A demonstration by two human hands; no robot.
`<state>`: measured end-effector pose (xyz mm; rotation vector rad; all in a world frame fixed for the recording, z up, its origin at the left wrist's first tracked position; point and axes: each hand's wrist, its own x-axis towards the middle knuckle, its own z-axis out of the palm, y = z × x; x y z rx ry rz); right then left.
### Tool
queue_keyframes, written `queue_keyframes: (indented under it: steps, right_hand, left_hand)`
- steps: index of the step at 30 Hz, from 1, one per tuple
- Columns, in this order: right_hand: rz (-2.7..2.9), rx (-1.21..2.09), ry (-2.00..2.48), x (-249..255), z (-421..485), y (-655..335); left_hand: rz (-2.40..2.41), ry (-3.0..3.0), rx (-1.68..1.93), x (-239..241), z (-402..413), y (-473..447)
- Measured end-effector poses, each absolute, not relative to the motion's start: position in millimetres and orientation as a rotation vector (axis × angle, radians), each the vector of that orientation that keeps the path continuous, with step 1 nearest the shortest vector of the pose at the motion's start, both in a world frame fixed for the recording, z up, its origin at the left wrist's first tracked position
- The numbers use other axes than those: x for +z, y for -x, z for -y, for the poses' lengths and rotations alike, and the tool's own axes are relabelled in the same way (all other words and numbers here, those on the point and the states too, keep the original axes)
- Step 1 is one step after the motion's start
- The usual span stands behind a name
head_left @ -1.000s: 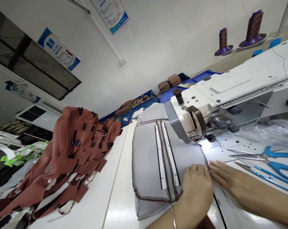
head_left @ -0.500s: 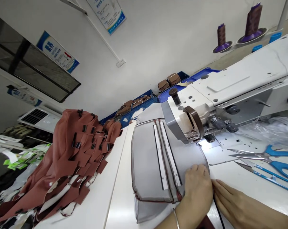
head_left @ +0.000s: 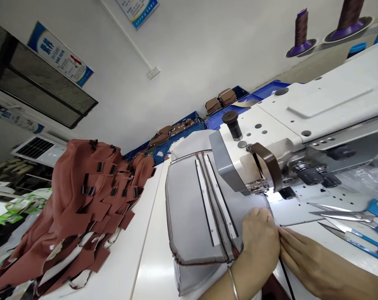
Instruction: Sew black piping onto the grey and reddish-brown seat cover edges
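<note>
Meeting at one grey cover [head_left: 189, 208] are two hands [head_left: 260, 235] [head_left: 304, 258].

My table [head_left: 153, 275] is white. On my left it bears a heap of red-brown covers [head_left: 73, 196]; in front of me the grey piece [head_left: 190, 208] lies partly under the machine [head_left: 326, 112]; to my right lie scissors [head_left: 354, 216], with snips [head_left: 335, 233] just beside them.

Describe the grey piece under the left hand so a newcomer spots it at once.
Start at the white sewing machine on the picture's right. At its left end, partly under the left hand, lies the grey piece. Two white strips along it set it apart from the reddish-brown pile farther left.
</note>
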<state>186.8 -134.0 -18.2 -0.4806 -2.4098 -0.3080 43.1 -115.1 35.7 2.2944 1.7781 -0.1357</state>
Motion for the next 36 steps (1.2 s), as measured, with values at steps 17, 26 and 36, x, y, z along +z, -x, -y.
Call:
queue_keyframes:
  steps: [17, 26, 36]
  right_hand:
    - [2.365, -0.283, 0.569, -33.8, 124.9, -191.5]
    - [2.331, -0.252, 0.573, -38.8, 121.4, -186.3]
    - [2.324, -0.096, 0.649, -54.9, 106.3, -182.4]
  left_hand:
    - [-1.777, -2.652, 0.092, 45.4, 100.2, -35.3]
    - [-1.839, -2.237, 0.082, 25.5, 90.5, -43.1]
    - [-1.938, -2.210, 0.025, 23.1, 74.4, -52.5]
